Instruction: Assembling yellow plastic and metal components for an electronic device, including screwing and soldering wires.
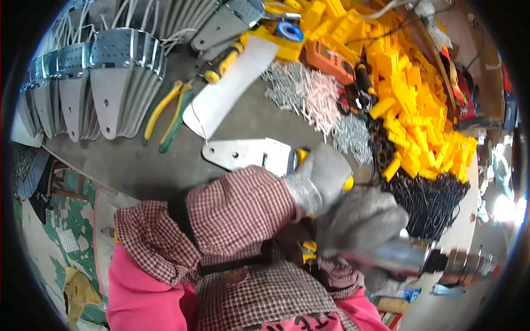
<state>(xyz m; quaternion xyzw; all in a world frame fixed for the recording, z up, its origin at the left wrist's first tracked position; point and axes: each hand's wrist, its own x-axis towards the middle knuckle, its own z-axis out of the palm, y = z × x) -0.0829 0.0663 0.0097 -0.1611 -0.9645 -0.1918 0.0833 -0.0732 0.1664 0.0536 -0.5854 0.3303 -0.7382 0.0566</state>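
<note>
A grey work glove covers my left hand (323, 174), closed over the right end of a flat, tapered metal bracket (234, 154) with holes in it. Yellow plastic (301, 156) peeks out beside the glove, and the fingertips are mostly hidden. My right hand (359, 220), also gloved and smeared by motion, is wrapped round a power screwdriver (408, 256). The tool's metal nose points right, away from the bracket. Left of the bracket lie pliers (179, 118) with yellow-green handles, next to a pale metal strip (229, 85).
Finished-looking metal brackets with white wires (118, 83) stand stacked at the far left. Loose screws (353, 138) and pale pink plugs (320, 96) lie in heaps at centre. Beyond are an orange meter (329, 60), many yellow plastic parts (408, 94) and a black cable bundle (428, 201).
</note>
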